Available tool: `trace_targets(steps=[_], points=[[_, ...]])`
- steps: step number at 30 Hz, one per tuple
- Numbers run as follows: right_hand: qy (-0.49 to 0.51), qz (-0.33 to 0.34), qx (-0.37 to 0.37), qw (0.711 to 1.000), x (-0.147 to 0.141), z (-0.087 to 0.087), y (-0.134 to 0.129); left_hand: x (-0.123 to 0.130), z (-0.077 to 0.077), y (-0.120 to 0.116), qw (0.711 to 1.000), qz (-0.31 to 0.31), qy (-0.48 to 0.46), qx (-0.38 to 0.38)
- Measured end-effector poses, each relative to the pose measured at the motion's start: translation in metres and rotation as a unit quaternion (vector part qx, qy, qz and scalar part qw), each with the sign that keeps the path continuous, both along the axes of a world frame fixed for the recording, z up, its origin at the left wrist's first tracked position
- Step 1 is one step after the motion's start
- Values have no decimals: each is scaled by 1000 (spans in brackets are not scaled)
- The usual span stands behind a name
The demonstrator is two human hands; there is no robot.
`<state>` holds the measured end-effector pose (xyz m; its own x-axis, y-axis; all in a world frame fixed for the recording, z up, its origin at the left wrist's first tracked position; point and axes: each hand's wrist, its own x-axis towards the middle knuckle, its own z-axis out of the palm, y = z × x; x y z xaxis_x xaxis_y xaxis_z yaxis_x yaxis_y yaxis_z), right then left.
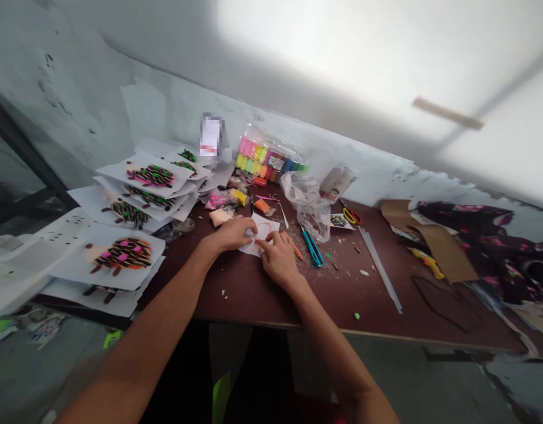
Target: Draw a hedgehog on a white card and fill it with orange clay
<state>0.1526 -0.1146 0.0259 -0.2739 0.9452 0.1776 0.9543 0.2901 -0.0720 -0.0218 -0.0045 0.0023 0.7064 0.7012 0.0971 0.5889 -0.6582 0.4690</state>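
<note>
My left hand (229, 232) and my right hand (278, 258) meet over a small white paper sheet (266, 229) with an orange curved line on it. The left fingers curl onto the sheet's left edge. The right fingertips press near its middle, and anything small between them is hidden. An orange pencil (298, 252) lies just right of my right hand, beside teal-handled scissors (313, 247). A peach clay lump (221, 217) sits just above my left hand.
The maroon table (254, 300) holds stacked sheets with clay-decorated pictures (123, 253) at left, a bag of coloured modelling clay (265, 159) behind, and a plastic bag (309, 206). Red-handled scissors (351, 216), long strips (380, 268), cardboard (439, 247) and dark floral fabric (479, 247) lie right.
</note>
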Motion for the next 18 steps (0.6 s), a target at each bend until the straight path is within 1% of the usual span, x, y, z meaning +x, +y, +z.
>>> trace_targets(steps=[8, 10, 14, 18], points=[[78, -11, 17, 997, 8, -6, -3, 0, 3, -1, 1000, 1, -5, 1], [68, -5, 22, 997, 9, -5, -4, 0, 3, -2, 1000, 2, -2, -4], [13, 16, 10, 1000, 7, -3, -6, 0, 5, -3, 1000, 5, 5, -13], [-18, 5, 5, 1000, 4, -1, -6, 0, 5, -3, 1000, -7, 6, -4]])
